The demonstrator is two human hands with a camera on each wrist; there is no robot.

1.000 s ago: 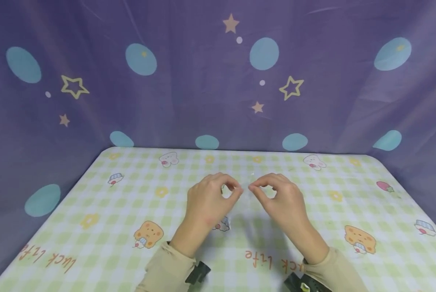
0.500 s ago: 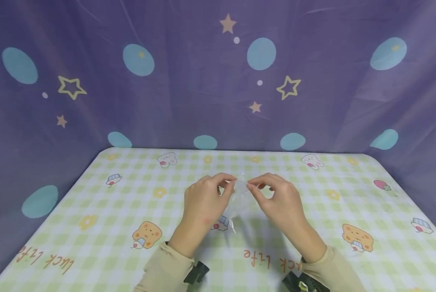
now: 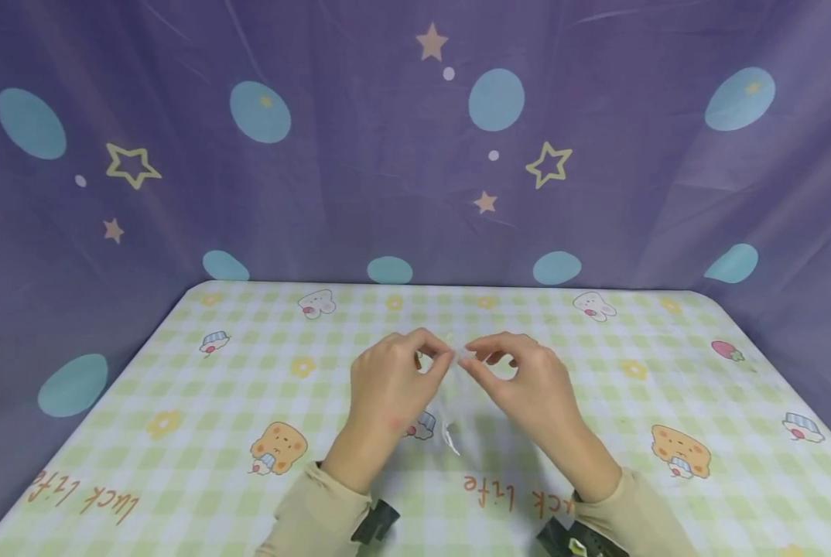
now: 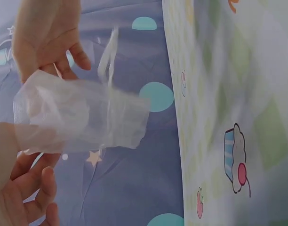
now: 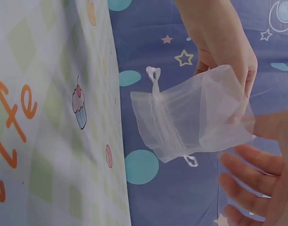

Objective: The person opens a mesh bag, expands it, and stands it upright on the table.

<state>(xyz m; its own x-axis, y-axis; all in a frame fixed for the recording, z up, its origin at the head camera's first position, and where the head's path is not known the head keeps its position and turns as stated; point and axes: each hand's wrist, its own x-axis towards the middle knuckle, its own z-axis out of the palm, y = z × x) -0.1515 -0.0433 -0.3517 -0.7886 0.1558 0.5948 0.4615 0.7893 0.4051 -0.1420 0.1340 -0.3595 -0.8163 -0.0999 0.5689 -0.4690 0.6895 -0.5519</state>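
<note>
A small sheer white drawstring pouch (image 5: 181, 113) hangs between my two hands, above the table. My left hand (image 3: 398, 383) pinches one side of its upper end between thumb and forefinger. Opposite it, my right hand (image 3: 530, 379) pinches the other side with its fingertips close to the left ones. The gathered drawstring end of the pouch points down toward the table, and a white cord loop (image 4: 108, 59) sticks out at one side. Nearly see-through in the head view, the pouch shows there mostly by its dangling white cord (image 3: 450, 439). Nothing plainly shows inside it.
Below the hands lies a table with a green and white checked cloth (image 3: 569, 441) printed with cartoon figures. A purple curtain (image 3: 415, 155) with stars and blue ovals hangs behind the table and along its sides.
The pouch turned broad side toward the head camera half a second ago and now hangs almost edge-on, its cord dangling lower. My fingertips shifted slightly on it, both hands staying close together.
</note>
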